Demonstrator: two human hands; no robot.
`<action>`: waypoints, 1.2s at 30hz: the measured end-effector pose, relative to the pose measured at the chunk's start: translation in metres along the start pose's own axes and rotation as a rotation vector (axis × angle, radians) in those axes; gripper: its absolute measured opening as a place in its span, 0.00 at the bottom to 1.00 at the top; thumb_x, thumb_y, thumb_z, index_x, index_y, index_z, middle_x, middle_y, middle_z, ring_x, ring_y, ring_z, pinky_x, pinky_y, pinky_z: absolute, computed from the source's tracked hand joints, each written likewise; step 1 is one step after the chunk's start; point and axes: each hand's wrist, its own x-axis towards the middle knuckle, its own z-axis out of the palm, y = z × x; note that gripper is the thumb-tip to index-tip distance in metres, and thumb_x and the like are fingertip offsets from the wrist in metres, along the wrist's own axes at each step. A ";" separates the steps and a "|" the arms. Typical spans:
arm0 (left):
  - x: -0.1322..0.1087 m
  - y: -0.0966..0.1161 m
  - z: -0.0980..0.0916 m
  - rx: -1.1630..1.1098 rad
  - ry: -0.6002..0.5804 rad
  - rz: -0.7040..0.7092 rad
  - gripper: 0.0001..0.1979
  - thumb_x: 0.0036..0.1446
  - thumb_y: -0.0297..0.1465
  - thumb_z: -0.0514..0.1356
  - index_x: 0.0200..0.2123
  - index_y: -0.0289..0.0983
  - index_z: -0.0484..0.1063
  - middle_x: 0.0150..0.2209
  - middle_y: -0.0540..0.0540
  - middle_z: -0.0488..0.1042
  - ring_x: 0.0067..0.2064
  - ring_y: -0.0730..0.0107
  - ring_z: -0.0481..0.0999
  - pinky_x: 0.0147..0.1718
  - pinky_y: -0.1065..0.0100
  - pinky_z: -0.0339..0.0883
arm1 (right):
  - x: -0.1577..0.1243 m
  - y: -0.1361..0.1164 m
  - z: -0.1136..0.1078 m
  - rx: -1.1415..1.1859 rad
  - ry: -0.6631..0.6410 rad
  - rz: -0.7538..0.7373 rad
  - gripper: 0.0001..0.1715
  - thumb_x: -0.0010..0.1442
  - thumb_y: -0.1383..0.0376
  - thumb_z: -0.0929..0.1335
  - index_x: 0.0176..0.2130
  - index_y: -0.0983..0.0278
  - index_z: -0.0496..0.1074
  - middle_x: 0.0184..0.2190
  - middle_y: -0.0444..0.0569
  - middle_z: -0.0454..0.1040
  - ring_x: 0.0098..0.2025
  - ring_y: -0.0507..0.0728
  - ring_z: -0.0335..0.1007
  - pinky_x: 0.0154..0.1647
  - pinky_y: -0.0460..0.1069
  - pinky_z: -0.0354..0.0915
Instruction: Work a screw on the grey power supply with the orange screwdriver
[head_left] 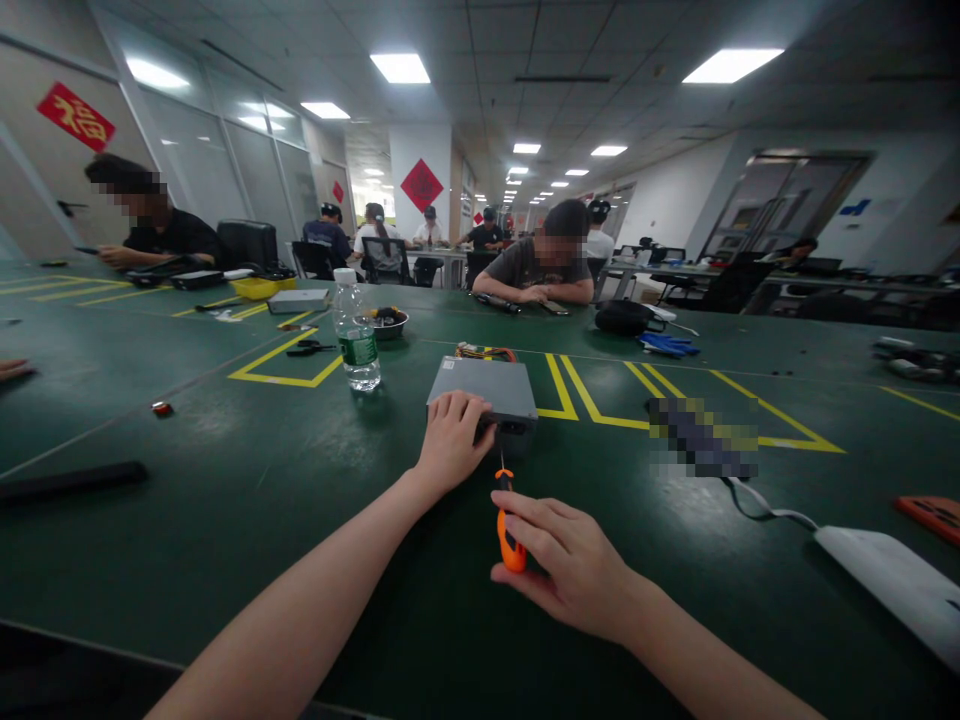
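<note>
A grey metal box with coloured wires at its far end lies on the green table in front of me. My left hand rests on the box's near left corner, fingers curled over its edge. My right hand grips an orange-handled screwdriver. The screwdriver's thin shaft points at the box's near face.
A water bottle stands left of the box, with a small bowl behind it. A white device with a cable lies at right, and a black bar at left. People sit at the far side of the table.
</note>
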 end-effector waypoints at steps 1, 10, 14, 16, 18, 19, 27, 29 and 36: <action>0.000 0.000 0.000 0.000 -0.001 -0.001 0.10 0.54 0.32 0.57 0.41 0.38 0.66 0.43 0.44 0.68 0.47 0.59 0.63 0.46 0.58 0.58 | -0.001 0.000 -0.001 0.009 -0.008 0.013 0.16 0.64 0.58 0.62 0.46 0.68 0.62 0.45 0.61 0.70 0.44 0.58 0.71 0.40 0.51 0.69; 0.000 -0.001 0.001 0.009 0.006 0.004 0.11 0.54 0.31 0.57 0.42 0.38 0.66 0.44 0.44 0.68 0.47 0.59 0.63 0.46 0.58 0.58 | -0.001 0.002 -0.003 -0.077 -0.080 -0.014 0.15 0.64 0.67 0.60 0.50 0.67 0.64 0.48 0.61 0.67 0.44 0.58 0.69 0.39 0.51 0.69; 0.000 -0.001 0.001 0.014 0.001 0.008 0.11 0.54 0.32 0.57 0.42 0.38 0.65 0.44 0.43 0.68 0.47 0.59 0.63 0.46 0.58 0.58 | -0.003 0.003 -0.003 -0.037 -0.106 0.022 0.17 0.65 0.62 0.59 0.50 0.68 0.64 0.50 0.62 0.65 0.46 0.59 0.68 0.41 0.52 0.69; 0.000 -0.001 0.001 0.018 0.000 0.007 0.11 0.54 0.32 0.57 0.42 0.38 0.66 0.44 0.43 0.68 0.47 0.59 0.63 0.46 0.58 0.58 | -0.003 0.001 -0.006 -0.021 -0.142 0.034 0.20 0.65 0.60 0.58 0.52 0.69 0.62 0.52 0.63 0.64 0.48 0.60 0.67 0.42 0.53 0.69; 0.000 -0.001 0.001 0.017 -0.002 0.008 0.11 0.54 0.32 0.57 0.42 0.38 0.65 0.44 0.43 0.68 0.47 0.59 0.63 0.46 0.58 0.58 | -0.001 -0.001 -0.007 -0.026 -0.156 0.024 0.21 0.66 0.60 0.56 0.52 0.69 0.62 0.52 0.64 0.64 0.48 0.61 0.67 0.42 0.54 0.68; 0.000 -0.001 0.001 0.015 -0.004 0.008 0.11 0.54 0.32 0.56 0.42 0.38 0.65 0.44 0.43 0.68 0.47 0.59 0.63 0.46 0.58 0.58 | 0.000 -0.002 -0.007 -0.034 -0.150 0.016 0.20 0.66 0.61 0.57 0.52 0.69 0.63 0.52 0.64 0.65 0.48 0.61 0.67 0.41 0.55 0.68; 0.000 0.000 0.000 0.007 -0.008 -0.003 0.11 0.55 0.32 0.56 0.42 0.39 0.65 0.43 0.44 0.68 0.47 0.58 0.63 0.46 0.58 0.58 | -0.001 0.000 0.001 0.011 -0.077 0.026 0.18 0.63 0.57 0.62 0.45 0.69 0.65 0.47 0.62 0.70 0.40 0.58 0.71 0.37 0.51 0.69; 0.000 0.000 0.000 0.003 -0.004 -0.001 0.11 0.55 0.32 0.56 0.42 0.39 0.65 0.43 0.44 0.68 0.47 0.58 0.63 0.46 0.57 0.58 | -0.001 0.000 -0.001 0.037 -0.091 0.051 0.20 0.63 0.56 0.61 0.47 0.69 0.63 0.48 0.61 0.69 0.44 0.59 0.70 0.41 0.52 0.69; 0.000 -0.001 0.000 -0.002 0.003 0.005 0.11 0.54 0.32 0.57 0.42 0.38 0.65 0.43 0.44 0.68 0.47 0.59 0.63 0.46 0.58 0.58 | 0.001 0.000 -0.005 -0.032 -0.161 0.005 0.18 0.64 0.61 0.60 0.52 0.66 0.63 0.52 0.62 0.65 0.45 0.60 0.69 0.40 0.53 0.69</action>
